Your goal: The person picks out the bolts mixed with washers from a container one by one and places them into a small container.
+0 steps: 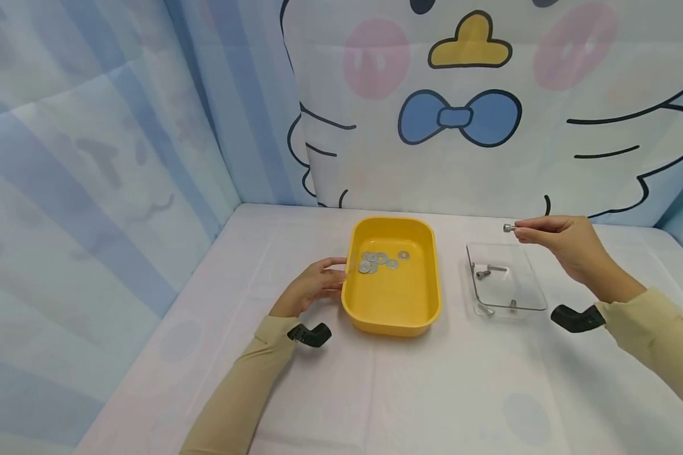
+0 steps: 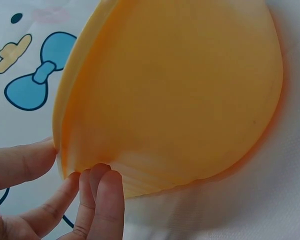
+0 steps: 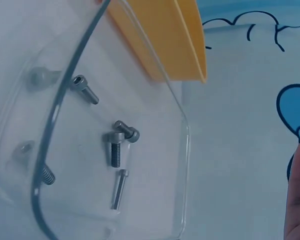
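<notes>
On the left side of a yellow tray (image 1: pixel 393 303), my left hand (image 1: pixel 314 282) holds the wall near its far end. The left wrist view shows the thumb (image 2: pixel 25 162) at the rim and the bent fingers (image 2: pixel 107 200) against the outer wall. Several flat metal washers (image 1: pixel 381 258) lie in the tray. My right hand (image 1: pixel 572 249) pinches a socket head screw (image 1: pixel 508 228) between thumb and fingers, its head pointing left, above a clear plastic box (image 1: pixel 537 278). Several more socket head screws (image 3: pixel 116 150) lie in that box. In the right wrist view the held screw is out of sight.
The tray and box stand side by side on a white cloth-covered table (image 1: pixel 432 392). Behind them hangs a printed backdrop (image 1: pixel 461 177), and a striped curtain (image 1: pixel 119 158) closes the left side. Each wrist wears a black camera mount (image 1: pixel 577 319).
</notes>
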`<state>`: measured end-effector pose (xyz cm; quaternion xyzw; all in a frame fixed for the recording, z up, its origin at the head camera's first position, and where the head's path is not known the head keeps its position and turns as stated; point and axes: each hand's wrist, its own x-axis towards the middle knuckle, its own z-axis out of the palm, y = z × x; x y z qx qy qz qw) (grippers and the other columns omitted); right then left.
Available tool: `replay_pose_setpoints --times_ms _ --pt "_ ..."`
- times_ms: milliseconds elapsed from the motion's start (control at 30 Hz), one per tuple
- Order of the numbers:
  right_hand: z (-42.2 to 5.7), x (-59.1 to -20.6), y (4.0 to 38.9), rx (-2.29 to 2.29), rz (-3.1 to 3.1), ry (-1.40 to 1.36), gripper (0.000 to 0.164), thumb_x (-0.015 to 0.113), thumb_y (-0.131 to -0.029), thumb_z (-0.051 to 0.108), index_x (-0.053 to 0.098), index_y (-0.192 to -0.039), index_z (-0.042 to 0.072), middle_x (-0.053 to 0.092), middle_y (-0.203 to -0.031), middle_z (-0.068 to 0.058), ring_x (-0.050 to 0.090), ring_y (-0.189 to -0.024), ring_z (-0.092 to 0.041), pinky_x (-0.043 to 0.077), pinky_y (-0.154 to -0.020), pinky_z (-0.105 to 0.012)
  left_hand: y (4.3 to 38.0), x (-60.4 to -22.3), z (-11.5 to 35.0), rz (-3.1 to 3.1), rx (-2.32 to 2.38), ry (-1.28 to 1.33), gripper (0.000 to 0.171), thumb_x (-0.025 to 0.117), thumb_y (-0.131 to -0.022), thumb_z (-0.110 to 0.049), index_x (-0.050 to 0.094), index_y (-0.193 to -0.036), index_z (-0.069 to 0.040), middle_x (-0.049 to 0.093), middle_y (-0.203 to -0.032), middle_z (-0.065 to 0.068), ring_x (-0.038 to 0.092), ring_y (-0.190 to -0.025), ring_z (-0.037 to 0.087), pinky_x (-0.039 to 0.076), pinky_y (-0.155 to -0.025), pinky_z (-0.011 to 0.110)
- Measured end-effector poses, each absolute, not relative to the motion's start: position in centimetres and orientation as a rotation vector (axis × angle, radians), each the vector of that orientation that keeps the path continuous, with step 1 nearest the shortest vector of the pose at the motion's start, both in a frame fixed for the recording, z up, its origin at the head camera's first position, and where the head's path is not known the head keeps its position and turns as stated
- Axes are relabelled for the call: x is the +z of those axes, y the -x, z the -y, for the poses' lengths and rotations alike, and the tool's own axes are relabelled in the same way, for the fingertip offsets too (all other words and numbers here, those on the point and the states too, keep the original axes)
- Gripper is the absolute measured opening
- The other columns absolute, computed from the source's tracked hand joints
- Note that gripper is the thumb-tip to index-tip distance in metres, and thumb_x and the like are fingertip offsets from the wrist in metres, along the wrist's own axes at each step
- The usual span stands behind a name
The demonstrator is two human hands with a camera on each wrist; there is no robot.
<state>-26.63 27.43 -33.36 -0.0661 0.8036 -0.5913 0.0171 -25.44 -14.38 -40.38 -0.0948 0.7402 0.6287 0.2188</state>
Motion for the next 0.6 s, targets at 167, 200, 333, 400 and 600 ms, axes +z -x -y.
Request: replay_pose_setpoints --times_ms 167,200,333,400,600 --pt "-28.4 -34.3 26.2 -1.845 -2.497 0.16 0.016 0.068 -0.085 0.014 0.075 -0.092 0.028 0.069 -0.084 0.023 0.065 -0.08 0.006 0.049 -0.074 -0.004 25.5 -40.5 14.4 -2.045 1.748 0.263 0.047 0.059 -0.092 -0.014 0.046 -0.138 -0.018 0.055 -0.13 0.014 0.06 -0.108 0.026 0.05 -0.098 0.038" --pt "-28.5 -34.5 26.2 -1.842 -2.508 0.148 0.017 0.069 -0.085 0.015 0.075 -0.09 0.03 0.069 -0.083 0.024 0.065 -0.08 0.007 0.049 -0.074 -0.004 25.5 -40.5 14.5 -2.045 1.751 0.261 0.047 0.059 -0.092 -0.014 0.046 -0.138 -0.017 0.055 -0.13 0.014 0.06 -0.108 0.026 0.05 -0.098 0.038" --pt "-29.1 -35.2 26.0 -1.812 -2.526 0.12 0.017 0.069 -0.085 0.018 0.074 -0.089 0.033 0.068 -0.083 0.026 0.064 -0.08 0.008 0.048 -0.073 -0.003 25.5 -40.5 14.5 -2.043 1.758 0.259 0.048 0.059 -0.092 -0.014 0.046 -0.138 -0.017 0.056 -0.13 0.014 0.06 -0.107 0.026 0.05 -0.099 0.038" --pt "-29.4 -35.6 25.9 -1.794 -2.528 0.111 0.015 0.069 -0.085 0.019 0.074 -0.09 0.032 0.068 -0.083 0.027 0.064 -0.079 0.009 0.047 -0.072 -0.003 25.4 -40.4 14.5 -2.045 1.754 0.257 0.048 0.059 -0.092 -0.014 0.046 -0.138 -0.017 0.056 -0.129 0.014 0.06 -0.107 0.026 0.05 -0.099 0.038" --pt "-30.0 -36.6 25.6 -1.773 -2.493 0.118 0.013 0.068 -0.086 0.016 0.075 -0.095 0.023 0.068 -0.082 0.027 0.063 -0.079 0.009 0.047 -0.071 -0.004 25.4 -40.4 14.4 -2.045 1.745 0.252 0.048 0.058 -0.093 -0.013 0.045 -0.139 -0.016 0.055 -0.131 0.015 0.061 -0.106 0.025 0.051 -0.096 0.038"
